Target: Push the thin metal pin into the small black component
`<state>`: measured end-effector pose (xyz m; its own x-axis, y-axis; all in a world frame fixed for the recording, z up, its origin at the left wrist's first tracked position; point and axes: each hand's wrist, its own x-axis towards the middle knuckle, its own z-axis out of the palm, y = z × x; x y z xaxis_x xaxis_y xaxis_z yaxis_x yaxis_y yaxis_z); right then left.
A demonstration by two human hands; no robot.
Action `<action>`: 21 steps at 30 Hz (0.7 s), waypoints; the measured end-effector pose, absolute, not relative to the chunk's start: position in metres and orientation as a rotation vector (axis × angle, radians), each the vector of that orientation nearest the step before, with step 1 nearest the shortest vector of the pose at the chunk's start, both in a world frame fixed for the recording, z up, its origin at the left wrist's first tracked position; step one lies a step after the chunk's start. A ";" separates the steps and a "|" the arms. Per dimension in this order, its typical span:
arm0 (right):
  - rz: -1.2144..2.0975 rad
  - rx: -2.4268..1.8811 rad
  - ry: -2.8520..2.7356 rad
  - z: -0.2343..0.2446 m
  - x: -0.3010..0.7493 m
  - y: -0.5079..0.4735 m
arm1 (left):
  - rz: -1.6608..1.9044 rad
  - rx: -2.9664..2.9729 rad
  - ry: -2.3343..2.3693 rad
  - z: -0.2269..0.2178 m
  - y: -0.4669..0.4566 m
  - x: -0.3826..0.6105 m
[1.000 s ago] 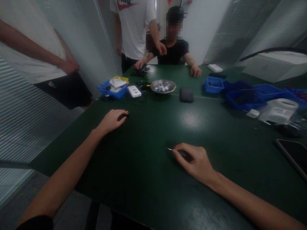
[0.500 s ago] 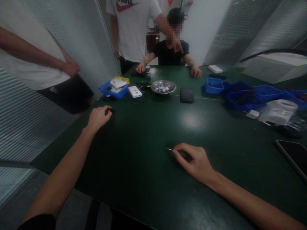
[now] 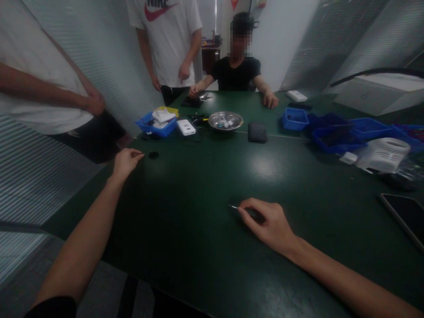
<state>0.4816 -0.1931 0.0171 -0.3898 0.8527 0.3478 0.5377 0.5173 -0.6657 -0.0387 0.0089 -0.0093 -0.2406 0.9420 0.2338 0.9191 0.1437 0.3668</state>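
Note:
My left hand [image 3: 125, 164] is over the left part of the green table [image 3: 198, 185], thumb and fingers pinched together. Whatever sits between its fingertips is too small to make out. Just to the right of those fingertips a small black round object [image 3: 153, 155] lies on the table, apart from the hand. My right hand [image 3: 266, 221] rests on the table near the middle, closed around a thin tool [image 3: 233, 206] with a slim metal tip pointing left. Most of that tool is hidden by the fingers.
Beyond my hands are a blue basket [image 3: 159, 129], a white power bank [image 3: 186, 127], a metal dish [image 3: 225, 127] with small white parts and a dark square object [image 3: 257, 132]. Blue trays [image 3: 369, 127] and a phone [image 3: 406, 216] are at right. Co-workers are across and at left.
My left hand has let go of the black round object and shifted left, its fingers now pinched. My right hand stays put. The standing co-worker across has lowered the arm that pointed.

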 end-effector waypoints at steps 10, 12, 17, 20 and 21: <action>0.578 -1.117 -2.095 0.018 0.480 -0.192 | 1.085 1.638 2.211 -0.001 0.003 -0.017; 0.580 -1.116 -2.101 0.018 0.481 -0.192 | 1.138 1.593 2.140 0.001 0.002 -0.013; 0.591 -1.119 -2.101 0.016 0.482 -0.191 | 1.134 1.560 2.076 0.003 0.000 -0.005; 0.582 -1.123 -2.103 0.017 0.482 -0.191 | 1.144 1.525 2.006 0.004 -0.001 0.001; 0.582 -1.125 -2.104 0.017 0.481 -0.191 | 1.148 1.519 1.981 0.004 -0.001 0.002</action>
<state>0.4813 -0.1912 0.0171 -0.4015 0.8462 0.3504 0.5458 0.5283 -0.6504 0.0019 -0.0011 0.0043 -0.3358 0.9269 0.1678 0.6063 0.0764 0.7915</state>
